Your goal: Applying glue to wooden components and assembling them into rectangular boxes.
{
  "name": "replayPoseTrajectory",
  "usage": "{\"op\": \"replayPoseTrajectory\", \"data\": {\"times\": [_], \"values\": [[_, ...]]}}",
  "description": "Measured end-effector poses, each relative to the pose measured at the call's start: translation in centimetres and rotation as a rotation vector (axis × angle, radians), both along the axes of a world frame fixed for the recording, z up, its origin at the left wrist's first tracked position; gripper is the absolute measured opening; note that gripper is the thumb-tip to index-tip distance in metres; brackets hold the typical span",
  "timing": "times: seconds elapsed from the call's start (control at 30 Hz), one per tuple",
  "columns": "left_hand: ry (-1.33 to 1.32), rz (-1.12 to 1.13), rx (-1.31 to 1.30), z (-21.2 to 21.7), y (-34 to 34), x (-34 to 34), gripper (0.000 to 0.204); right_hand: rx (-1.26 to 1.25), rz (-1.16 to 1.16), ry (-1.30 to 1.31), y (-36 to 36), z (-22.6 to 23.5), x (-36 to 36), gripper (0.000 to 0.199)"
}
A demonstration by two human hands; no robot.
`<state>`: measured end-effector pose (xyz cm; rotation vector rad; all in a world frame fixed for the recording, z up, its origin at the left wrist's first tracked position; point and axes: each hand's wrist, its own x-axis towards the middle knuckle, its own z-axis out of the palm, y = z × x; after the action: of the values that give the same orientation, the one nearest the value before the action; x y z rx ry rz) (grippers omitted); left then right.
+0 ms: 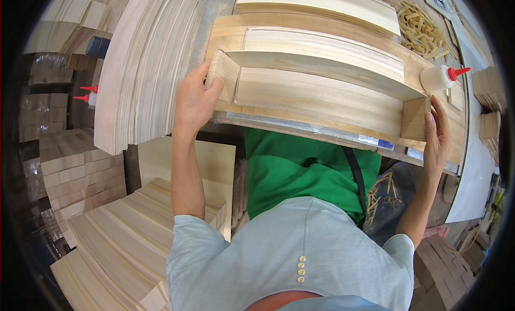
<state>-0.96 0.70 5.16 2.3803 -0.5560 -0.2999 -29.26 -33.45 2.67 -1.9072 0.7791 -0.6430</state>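
A shallow wooden frame, made of a long thin side panel (328, 72) with a short end piece (227, 74) at the left and another end piece (415, 119) at the right, stands on the workbench in front of me. My left hand (196, 96) grips the left end piece, thumb on its near side. At the other end, my right hand (439, 127) holds the right end piece, fingers along its outer face. Between the end pieces lies a pale flat wooden board (322, 93). A second pale board (322, 45) lies just behind the long panel.
A white glue bottle (435, 78) with a red nozzle stands by the frame's right end. Tall stacked thin panels (153, 69) rise at left. Stacked planks (129, 230) lie lower left. More boards (322, 4) and curled rubber bands (421, 29) sit at the back.
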Motion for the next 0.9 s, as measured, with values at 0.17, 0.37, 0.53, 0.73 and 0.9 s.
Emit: {"op": "replayPoseTrajectory", "data": {"times": [0.17, 0.37, 0.53, 0.73, 0.9], "values": [[0.012, 0.001, -0.007, 0.1, 0.5, -0.1, 0.036, -0.079, 0.010, 0.018, -0.1, -0.4, 0.0, 0.041], [0.112, 0.042, -0.024, 0.9, 0.1, -0.3, 0.036, -0.048, 0.003, 0.013, 0.1, -0.2, 0.0, 0.042], [-0.021, 0.000, 0.081, 0.2, -0.1, -0.9, 0.035, -0.041, 0.014, 0.008, 0.2, -0.2, -0.1, 0.042], [-0.099, -0.046, 0.099, -0.1, -0.4, -0.9, 0.032, -0.042, 0.028, 0.011, 0.1, -0.4, -0.2, 0.043], [-0.195, -0.060, 0.056, -1.2, -0.3, -0.9, 0.033, -0.050, 0.024, 0.031, 0.0, -0.3, 0.1, 0.043]]}}
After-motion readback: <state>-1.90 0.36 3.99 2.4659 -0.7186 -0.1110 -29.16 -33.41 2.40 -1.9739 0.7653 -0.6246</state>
